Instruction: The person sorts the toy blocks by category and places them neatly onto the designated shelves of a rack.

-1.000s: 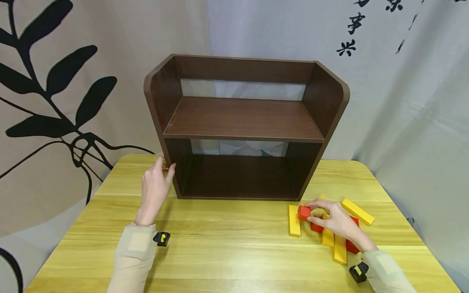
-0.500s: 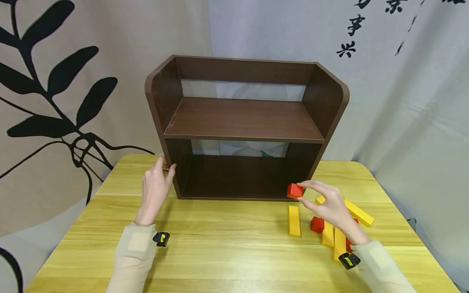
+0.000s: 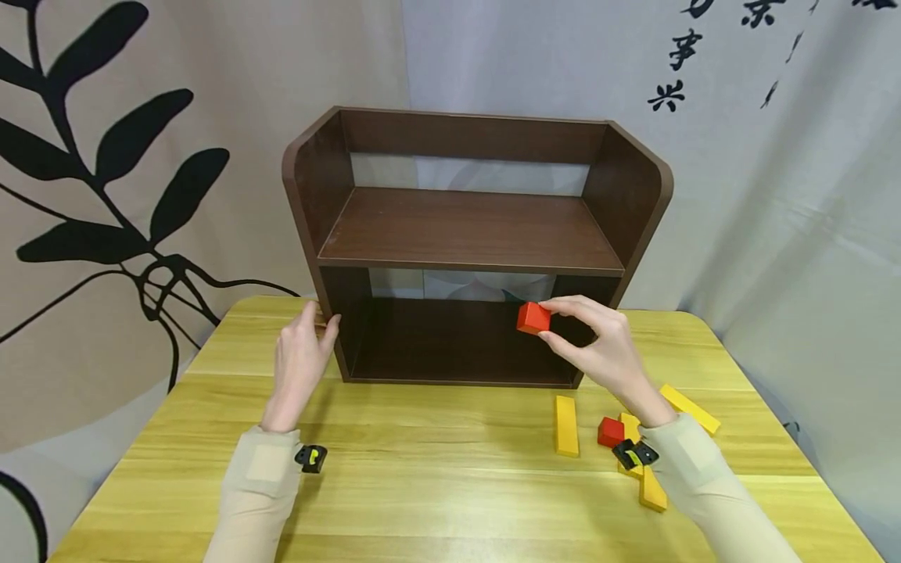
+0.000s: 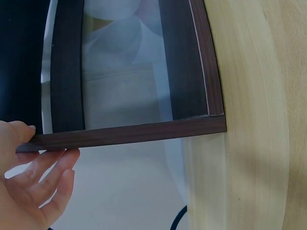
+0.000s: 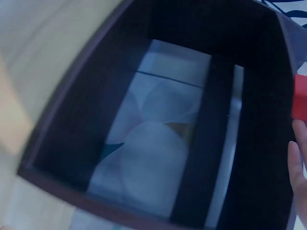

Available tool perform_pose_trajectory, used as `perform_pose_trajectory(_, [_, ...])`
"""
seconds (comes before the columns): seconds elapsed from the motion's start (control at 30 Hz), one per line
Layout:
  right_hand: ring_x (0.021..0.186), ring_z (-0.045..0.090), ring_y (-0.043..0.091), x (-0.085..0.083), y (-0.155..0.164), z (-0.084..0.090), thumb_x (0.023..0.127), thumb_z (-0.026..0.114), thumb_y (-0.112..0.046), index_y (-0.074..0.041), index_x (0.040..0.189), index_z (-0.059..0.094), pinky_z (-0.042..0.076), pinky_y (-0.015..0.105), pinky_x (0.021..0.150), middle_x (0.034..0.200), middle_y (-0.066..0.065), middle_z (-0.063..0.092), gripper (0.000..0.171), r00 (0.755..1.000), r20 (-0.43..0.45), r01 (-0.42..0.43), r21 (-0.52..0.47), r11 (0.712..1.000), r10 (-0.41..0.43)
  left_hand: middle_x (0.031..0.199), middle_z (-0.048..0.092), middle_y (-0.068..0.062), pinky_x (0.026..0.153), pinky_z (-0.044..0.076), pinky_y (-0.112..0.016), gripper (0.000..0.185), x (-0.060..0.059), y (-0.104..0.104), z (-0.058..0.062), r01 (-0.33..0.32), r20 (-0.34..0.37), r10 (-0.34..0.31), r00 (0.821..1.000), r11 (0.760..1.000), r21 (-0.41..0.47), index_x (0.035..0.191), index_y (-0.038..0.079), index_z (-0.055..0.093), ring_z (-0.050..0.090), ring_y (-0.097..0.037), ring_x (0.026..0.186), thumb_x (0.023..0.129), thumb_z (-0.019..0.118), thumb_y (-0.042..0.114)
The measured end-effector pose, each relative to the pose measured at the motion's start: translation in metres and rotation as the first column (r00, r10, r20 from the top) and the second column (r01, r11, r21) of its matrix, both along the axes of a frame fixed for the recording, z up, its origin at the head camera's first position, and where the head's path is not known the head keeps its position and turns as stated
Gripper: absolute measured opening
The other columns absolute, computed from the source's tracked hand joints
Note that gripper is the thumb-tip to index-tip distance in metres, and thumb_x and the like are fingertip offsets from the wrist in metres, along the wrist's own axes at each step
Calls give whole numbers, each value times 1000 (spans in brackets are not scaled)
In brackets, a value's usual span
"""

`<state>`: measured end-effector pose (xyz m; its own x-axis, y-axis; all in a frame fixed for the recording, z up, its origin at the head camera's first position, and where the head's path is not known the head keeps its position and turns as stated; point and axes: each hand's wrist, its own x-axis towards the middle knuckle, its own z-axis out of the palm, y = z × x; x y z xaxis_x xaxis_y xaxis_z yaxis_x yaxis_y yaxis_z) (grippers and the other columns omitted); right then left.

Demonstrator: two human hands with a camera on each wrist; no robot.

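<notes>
Your right hand (image 3: 598, 348) pinches a red cube (image 3: 533, 317) betw. thumb and fingertips, fingers curled round it, held up in the air in front of the lower compartment of the brown shelf unit (image 3: 472, 234), toward its right half. The cube touches nothing but your fingers. In the right wrist view only a red sliver shows at the right edge, w/ a fingertip below it and the dark lower compartment filling the rest.

Your left hand (image 3: 299, 363) rests against the shelf's left side panel, near its front bottom corner; thumb on the front edge, fingers straight along the outside. The left wrist view shows relaxed fingers (image 4: 45, 177) touching the panel's edge, not curled round it.

On the table (image 3: 422, 469), right of centre and in front of the shelf: one yellow bar (image 3: 566, 424) lying alone, a second red cube (image 3: 610, 432) just beside it, more yellow bars (image 3: 690, 409) partly hidden under your right wrist and sleeve. Both shelf levels hold nothing you can see. Behind: a wall cloth w/ black leaf print (image 3: 105, 156).
</notes>
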<state>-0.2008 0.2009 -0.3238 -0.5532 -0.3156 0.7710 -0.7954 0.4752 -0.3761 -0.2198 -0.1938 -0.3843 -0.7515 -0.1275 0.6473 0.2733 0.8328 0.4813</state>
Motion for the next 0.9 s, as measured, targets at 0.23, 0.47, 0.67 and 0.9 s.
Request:
perform_pose_trajectory(0.23, [88,64,11,-18,-25,24,69,80,1,-4,104,71,46,12,86,98,11,72,37,998,-60,-30,-58,998,27,84,68,-26,53,50,-49,21,0,0,-1,3,-14,-3,1000,1000,-9,92,-4,55,68,-40,69,90,63,15])
perform_pose_trajectory(0.47, [88,66,20,-34,-49,41,73,80,-6,-6,107,71,49,18,83,101,9,72,35,997,-80,-28,-78,997,22,84,68,-25,52,51,-48,20,0,0,0,7,-27,-8,1000,1000,-7,92,-4,56,68,-40,69,90,64,14])
perform_pose_trajectory(0.67, [90,67,20,-43,-66,51,76,78,-9,-5,107,70,51,25,83,101,9,72,32,997,-73,-33,-81,996,27,82,68,-25,52,50,-48,20,1,0,-1,3,-41,-4,999,1000,-12,92,-5,56,67,-39,67,90,64,14])
perform_pose_trajectory(0.9, [91,68,19,-52,-85,62,77,78,-9,-5,106,71,53,31,84,101,9,72,31,999,-35,-41,-79,996,38,81,68,-25,51,50,-48,20,1,0,0,6,-47,-7,999,1000,-12,91,-5,56,67,-40,67,90,64,13])
